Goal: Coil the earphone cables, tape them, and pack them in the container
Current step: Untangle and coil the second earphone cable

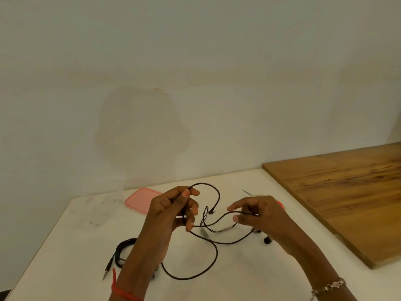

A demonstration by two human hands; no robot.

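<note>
The left hand (173,206) and right hand (258,213) each pinch a thin black earphone cable (217,254) above the white table (249,279), near a flat pink lid (141,199).

Matt black cable (213,255), grained wood board (347,192)

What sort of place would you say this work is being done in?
Likely a plain indoor desk: a white table against a bare wall, a wooden board at its right, an earphone cable held above.
</note>
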